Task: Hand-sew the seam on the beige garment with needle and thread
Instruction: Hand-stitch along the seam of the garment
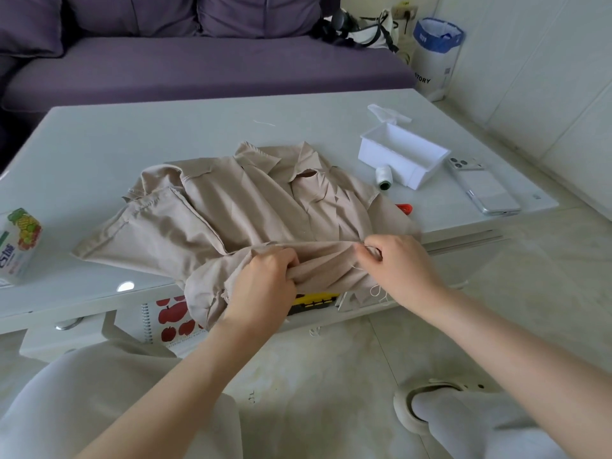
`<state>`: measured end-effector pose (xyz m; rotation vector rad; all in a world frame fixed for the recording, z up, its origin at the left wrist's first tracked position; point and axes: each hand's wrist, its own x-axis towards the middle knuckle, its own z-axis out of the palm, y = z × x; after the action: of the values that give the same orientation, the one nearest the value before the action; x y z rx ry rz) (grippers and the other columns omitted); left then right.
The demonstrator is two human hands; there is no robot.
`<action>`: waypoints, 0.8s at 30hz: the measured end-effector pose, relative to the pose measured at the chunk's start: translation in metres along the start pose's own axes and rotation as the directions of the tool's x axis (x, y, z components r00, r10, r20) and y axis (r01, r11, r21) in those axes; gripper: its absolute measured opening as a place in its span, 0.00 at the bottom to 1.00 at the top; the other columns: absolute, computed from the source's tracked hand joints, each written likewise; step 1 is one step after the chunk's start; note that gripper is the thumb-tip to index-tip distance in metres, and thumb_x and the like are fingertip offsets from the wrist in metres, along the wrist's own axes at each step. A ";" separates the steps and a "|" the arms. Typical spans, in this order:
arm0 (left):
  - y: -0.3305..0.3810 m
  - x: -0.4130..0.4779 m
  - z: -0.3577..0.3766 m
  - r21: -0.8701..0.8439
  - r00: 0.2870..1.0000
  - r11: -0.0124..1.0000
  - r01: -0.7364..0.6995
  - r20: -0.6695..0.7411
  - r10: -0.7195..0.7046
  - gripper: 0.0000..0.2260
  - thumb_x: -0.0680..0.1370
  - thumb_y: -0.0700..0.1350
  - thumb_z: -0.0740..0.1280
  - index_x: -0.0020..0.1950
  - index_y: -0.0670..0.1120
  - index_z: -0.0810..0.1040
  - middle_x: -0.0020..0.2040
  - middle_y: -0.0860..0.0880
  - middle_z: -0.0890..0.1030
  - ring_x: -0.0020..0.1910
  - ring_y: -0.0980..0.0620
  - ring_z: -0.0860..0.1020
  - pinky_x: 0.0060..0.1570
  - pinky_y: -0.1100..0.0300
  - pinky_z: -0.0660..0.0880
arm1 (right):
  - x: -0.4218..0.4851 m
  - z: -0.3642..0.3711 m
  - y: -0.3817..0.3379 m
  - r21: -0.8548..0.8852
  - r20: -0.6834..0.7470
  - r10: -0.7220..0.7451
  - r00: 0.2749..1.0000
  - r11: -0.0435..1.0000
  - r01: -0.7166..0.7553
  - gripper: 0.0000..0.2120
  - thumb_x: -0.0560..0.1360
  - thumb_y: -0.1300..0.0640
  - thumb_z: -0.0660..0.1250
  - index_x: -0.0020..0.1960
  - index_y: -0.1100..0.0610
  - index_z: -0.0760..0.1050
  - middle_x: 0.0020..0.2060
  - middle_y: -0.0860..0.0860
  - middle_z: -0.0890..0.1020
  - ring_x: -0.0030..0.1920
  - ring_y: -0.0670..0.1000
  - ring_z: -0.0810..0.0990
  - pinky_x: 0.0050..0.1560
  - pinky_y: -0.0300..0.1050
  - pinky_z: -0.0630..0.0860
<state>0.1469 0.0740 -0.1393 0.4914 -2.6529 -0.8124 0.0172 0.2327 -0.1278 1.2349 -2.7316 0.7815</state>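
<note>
The beige garment (212,207) lies crumpled on the white table (165,127), its near part hanging over the front edge. My left hand (265,279) grips a bunched fold of the fabric at that edge. My right hand (394,263) pinches a thin needle (366,246) at the fold, just right of the left hand. White thread (377,289) trails in loops below the right hand. The needle's tip is hidden in the cloth and my fingers.
A white open box (402,155) and a thread spool (384,176) stand at the right of the table, a phone (483,187) beside them. A drink carton (18,243) is at the left edge. Something red (404,208) peeks from under the garment. A purple sofa (198,54) is behind.
</note>
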 end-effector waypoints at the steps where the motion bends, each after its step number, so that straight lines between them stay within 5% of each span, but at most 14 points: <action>1: -0.001 -0.002 -0.003 -0.017 1.000 0.999 0.028 0.001 -0.028 0.12 0.70 0.29 0.59 0.35 0.45 0.72 0.34 0.54 0.71 0.36 0.46 0.73 0.33 0.56 0.71 | 0.002 0.001 0.002 -0.043 0.012 0.028 1.000 0.999 -0.027 0.24 0.78 0.54 0.61 0.27 0.53 0.54 0.20 0.47 0.57 0.23 0.47 0.56 0.26 0.43 0.53; 5: -0.004 -0.010 -0.018 0.053 0.997 0.995 0.079 -0.031 -0.077 0.10 0.72 0.32 0.60 0.36 0.45 0.76 0.28 0.54 0.70 0.29 0.54 0.68 0.28 0.66 0.64 | 0.012 0.007 0.006 -0.210 0.038 0.096 0.995 0.974 -0.086 0.23 0.80 0.53 0.57 0.28 0.52 0.57 0.22 0.47 0.62 0.22 0.45 0.61 0.24 0.41 0.53; 9: -0.016 -0.018 -0.031 0.105 0.997 0.992 0.064 -0.039 -0.060 0.09 0.68 0.43 0.56 0.27 0.47 0.67 0.23 0.48 0.69 0.31 0.45 0.71 0.33 0.56 0.68 | 0.021 0.021 0.004 -0.329 0.051 0.102 0.994 0.941 -0.079 0.20 0.81 0.52 0.56 0.30 0.52 0.61 0.27 0.48 0.70 0.28 0.50 0.68 0.25 0.41 0.54; 16: -0.010 -0.034 -0.055 -0.220 0.995 0.974 0.060 0.090 -0.041 0.08 0.68 0.45 0.57 0.30 0.44 0.64 0.23 0.50 0.63 0.26 0.54 0.63 0.31 0.59 0.61 | 0.030 0.032 0.001 -0.450 0.084 0.117 0.990 0.891 -0.068 0.19 0.83 0.50 0.50 0.44 0.56 0.76 0.38 0.52 0.79 0.35 0.53 0.73 0.28 0.43 0.60; 19: -0.006 -0.032 -0.062 -0.422 0.986 0.891 0.169 0.071 -0.153 0.14 0.74 0.42 0.59 0.30 0.43 0.60 0.23 0.52 0.60 0.24 0.56 0.58 0.26 0.66 0.58 | 0.034 0.031 0.001 -0.455 0.107 0.149 0.983 0.886 -0.085 0.20 0.83 0.50 0.48 0.48 0.58 0.77 0.43 0.54 0.81 0.41 0.56 0.78 0.32 0.44 0.63; 24: -0.022 -0.019 -0.056 -0.373 0.946 0.889 0.266 -0.078 -0.315 0.19 0.81 0.43 0.57 0.31 0.41 0.60 0.21 0.42 0.62 0.22 0.52 0.61 0.23 0.65 0.59 | 0.035 0.031 0.001 -0.422 0.113 0.203 0.973 0.896 -0.138 0.20 0.83 0.50 0.49 0.50 0.59 0.77 0.44 0.56 0.81 0.43 0.58 0.79 0.34 0.44 0.64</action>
<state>0.1912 0.0377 -0.1118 0.8243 -2.2600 -1.2724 -0.0022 0.1940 -0.1470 1.0087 -2.9427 0.0954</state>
